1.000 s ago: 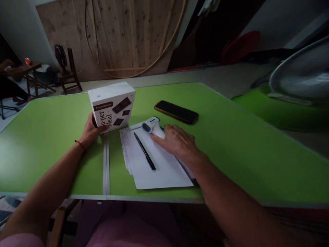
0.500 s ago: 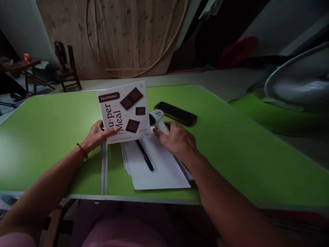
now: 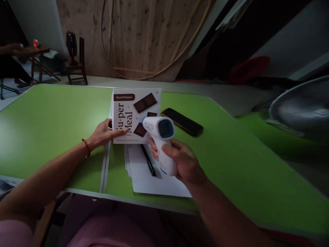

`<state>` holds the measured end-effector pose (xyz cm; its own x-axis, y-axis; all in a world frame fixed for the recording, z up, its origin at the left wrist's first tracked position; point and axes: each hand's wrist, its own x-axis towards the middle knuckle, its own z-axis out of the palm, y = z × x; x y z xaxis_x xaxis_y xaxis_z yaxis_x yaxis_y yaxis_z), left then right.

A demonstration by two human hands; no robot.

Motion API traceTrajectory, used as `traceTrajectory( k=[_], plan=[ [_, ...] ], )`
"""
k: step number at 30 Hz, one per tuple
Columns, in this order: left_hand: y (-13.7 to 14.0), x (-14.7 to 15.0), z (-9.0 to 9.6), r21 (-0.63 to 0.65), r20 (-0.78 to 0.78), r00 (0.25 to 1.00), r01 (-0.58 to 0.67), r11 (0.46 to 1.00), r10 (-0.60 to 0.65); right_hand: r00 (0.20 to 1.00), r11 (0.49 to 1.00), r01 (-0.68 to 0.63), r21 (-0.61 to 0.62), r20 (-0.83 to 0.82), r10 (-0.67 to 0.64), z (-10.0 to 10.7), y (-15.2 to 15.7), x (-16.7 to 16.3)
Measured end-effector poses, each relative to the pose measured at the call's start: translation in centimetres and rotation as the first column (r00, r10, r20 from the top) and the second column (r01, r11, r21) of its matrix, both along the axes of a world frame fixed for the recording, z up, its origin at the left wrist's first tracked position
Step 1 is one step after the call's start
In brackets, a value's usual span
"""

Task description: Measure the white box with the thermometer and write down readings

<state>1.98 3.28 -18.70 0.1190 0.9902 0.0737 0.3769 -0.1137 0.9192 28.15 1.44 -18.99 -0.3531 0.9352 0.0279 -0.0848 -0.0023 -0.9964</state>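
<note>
My left hand (image 3: pixel 106 133) grips the lower left edge of a white box (image 3: pixel 137 94) printed with brown squares and the words "NutriMotion" and "Meal", thumb across its front. The box stands upright, its face toward me. In my right hand (image 3: pixel 183 156) is a white and blue infrared thermometer (image 3: pixel 164 147), fingers wrapped round its handle. Its dark screen faces me, and its nose covers the lower right part of the box. Beneath them, white paper sheets (image 3: pixel 149 181) lie on the green table (image 3: pixel 69 116), with a black pen (image 3: pixel 148 161) on top.
A dark smartphone (image 3: pixel 182 120) lies behind the thermometer on the table. Beyond the table are a small chair (image 3: pixel 77 68) with a fan on it and a wooden panel (image 3: pixel 144 34). At the far left a person (image 3: pixel 12 65) sits by a small wooden table.
The thermometer has been raised from beside the box to in front of it, its screen turned toward me. The box now stands straighter, and the whole view has shifted.
</note>
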Motion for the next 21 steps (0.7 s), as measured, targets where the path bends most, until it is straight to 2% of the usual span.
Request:
traceTrajectory(
  k=[5, 12, 21],
  plan=[
    [0.0, 0.2, 0.2, -0.071, 0.019, 0.998, -0.051, 0.996, 0.053, 0.999, 0.992, -0.037, -0.117, 0.012, 0.039, 0.2, -0.3, -0.7],
    [0.1, 0.1, 0.0, -0.057, 0.044, 0.998, -0.043, 0.997, 0.045, 0.991, 0.989, -0.085, -0.120, 0.088, 0.096, -1.0, -0.7, -0.8],
    [0.2, 0.2, -0.1, -0.054, 0.009, 0.999, -0.053, 0.997, 0.054, 0.996, 0.991, 0.019, -0.135, 0.086, -0.007, -1.8, -0.5, -1.5]
  ],
)
